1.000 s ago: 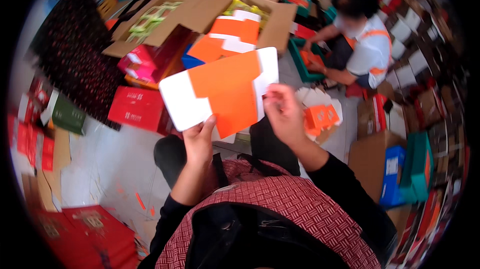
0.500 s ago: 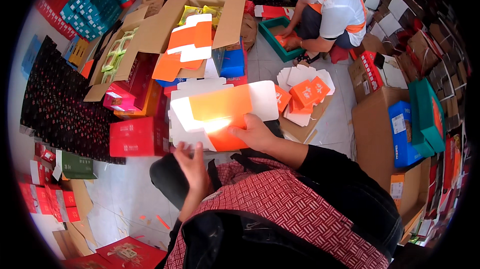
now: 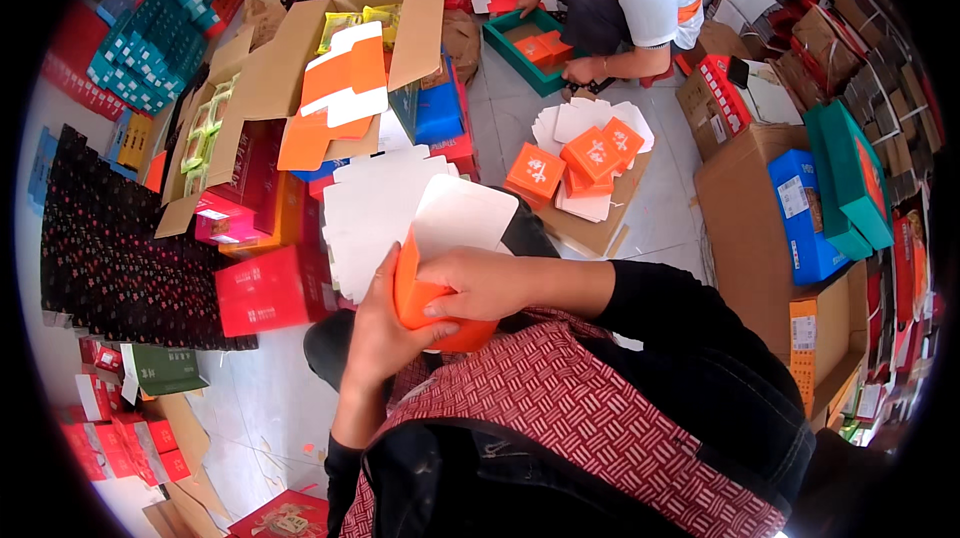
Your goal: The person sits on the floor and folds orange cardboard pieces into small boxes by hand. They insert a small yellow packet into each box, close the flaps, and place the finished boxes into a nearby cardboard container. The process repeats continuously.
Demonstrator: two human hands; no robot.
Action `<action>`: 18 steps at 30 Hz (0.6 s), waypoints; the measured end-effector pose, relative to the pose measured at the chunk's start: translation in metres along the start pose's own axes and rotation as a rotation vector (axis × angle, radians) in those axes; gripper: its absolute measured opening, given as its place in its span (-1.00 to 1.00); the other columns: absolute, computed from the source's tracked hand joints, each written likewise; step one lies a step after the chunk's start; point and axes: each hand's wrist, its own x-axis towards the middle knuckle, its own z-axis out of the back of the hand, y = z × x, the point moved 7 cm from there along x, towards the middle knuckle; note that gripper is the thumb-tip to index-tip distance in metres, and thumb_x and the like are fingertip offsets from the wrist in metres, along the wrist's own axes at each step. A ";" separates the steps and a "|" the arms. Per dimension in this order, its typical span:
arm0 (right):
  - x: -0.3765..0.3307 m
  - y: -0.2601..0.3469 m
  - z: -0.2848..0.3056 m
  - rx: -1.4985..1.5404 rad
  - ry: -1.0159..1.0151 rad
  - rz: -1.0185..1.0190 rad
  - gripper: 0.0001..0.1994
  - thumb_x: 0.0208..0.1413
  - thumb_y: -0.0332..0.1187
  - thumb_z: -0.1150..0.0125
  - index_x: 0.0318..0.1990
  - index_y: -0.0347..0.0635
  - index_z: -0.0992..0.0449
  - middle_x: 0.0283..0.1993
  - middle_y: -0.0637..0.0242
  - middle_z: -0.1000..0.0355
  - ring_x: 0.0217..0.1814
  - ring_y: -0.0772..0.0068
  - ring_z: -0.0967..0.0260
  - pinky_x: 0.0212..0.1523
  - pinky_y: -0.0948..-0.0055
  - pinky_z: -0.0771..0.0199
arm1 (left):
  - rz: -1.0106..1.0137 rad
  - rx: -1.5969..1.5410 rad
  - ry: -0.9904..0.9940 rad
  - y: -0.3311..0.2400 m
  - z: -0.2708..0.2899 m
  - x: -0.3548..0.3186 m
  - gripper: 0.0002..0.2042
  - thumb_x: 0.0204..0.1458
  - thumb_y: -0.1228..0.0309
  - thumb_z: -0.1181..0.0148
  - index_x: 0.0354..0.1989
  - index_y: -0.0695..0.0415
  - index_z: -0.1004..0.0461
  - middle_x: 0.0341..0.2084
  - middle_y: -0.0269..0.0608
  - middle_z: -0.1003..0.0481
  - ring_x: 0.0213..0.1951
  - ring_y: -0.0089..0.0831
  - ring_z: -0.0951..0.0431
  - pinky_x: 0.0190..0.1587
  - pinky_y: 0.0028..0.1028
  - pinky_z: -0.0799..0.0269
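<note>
Over my lap I hold an orange and white folding carton [image 3: 465, 216], bent into a partly formed box with a white flap standing up at its far end. My left hand [image 3: 385, 333] wraps its left side, thumb beneath and fingers along the orange panel. From the right, my right hand [image 3: 480, 286] grips it too, its fingertips pressed on the orange face. Just beyond lies a stack of flat carton blanks [image 3: 365, 208], white side up. Farther right, several formed orange boxes [image 3: 590, 156] rest on white blanks on a cardboard sheet [image 3: 640, 200].
An open brown carton [image 3: 270, 68] with yellow packets stands at the far left, orange and white blanks [image 3: 345, 78] over its edge. Beyond the orange boxes a co-worker [image 3: 640, 8] crouches, hands at a teal box [image 3: 510, 56]. Red box [image 3: 265, 290] at left; large brown carton [image 3: 740, 208] at right.
The carton was spread flat, with my right hand on it and my left hand open beside it. Now it is folded up, and both hands grip it.
</note>
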 end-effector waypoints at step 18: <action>-0.029 -0.055 0.048 0.499 -0.437 -0.126 -0.14 -0.07 -0.59 -0.17 0.37 -0.21 0.21 0.30 0.15 -0.05 0.31 0.37 -0.05 0.23 0.44 -0.12 | 0.075 -1.229 -0.164 0.048 -0.045 0.018 -0.33 0.04 0.56 -0.12 0.31 0.15 0.07 0.12 -0.13 -0.24 0.14 -0.37 -0.24 0.17 -0.39 -0.17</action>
